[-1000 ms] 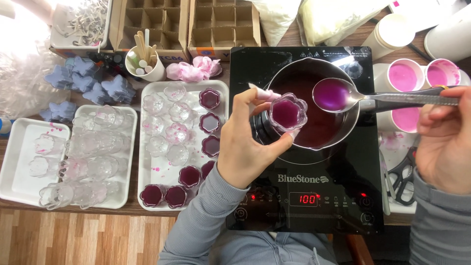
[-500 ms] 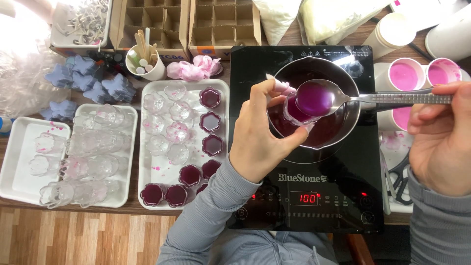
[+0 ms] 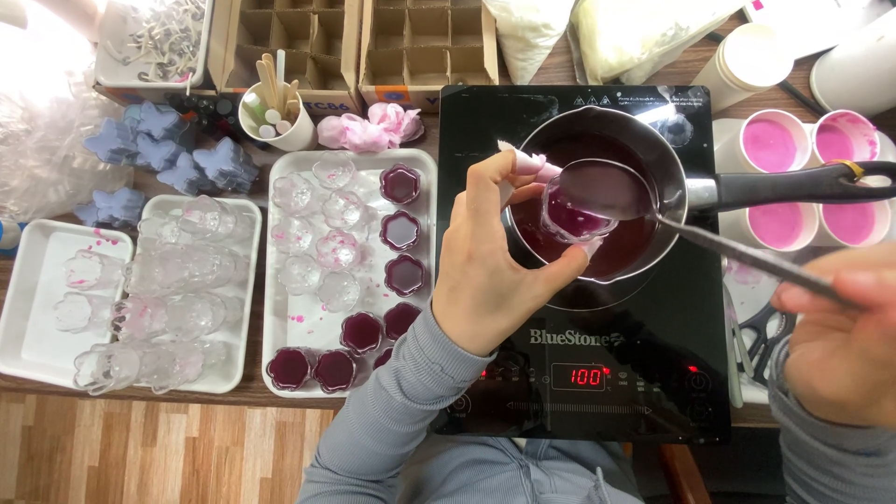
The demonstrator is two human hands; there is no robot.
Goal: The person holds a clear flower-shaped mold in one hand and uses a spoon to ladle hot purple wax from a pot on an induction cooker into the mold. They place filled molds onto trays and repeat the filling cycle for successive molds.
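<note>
The left hand [image 3: 490, 271] clamps a small clear cup [image 3: 574, 217] over the saucepan [image 3: 653, 159], so drips fall back in. The right hand [image 3: 835, 345], fingers closed on the spoon [image 3: 616, 191], tips purple liquid into the cup.

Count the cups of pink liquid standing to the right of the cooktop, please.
4 pink cups: two on the far side of the pan handle, at and; two on its near side, at and. More may be hidden under the right hand.

Both hands [image 3: 495, 257] [image 3: 835, 350] raised, fingers curled
</note>
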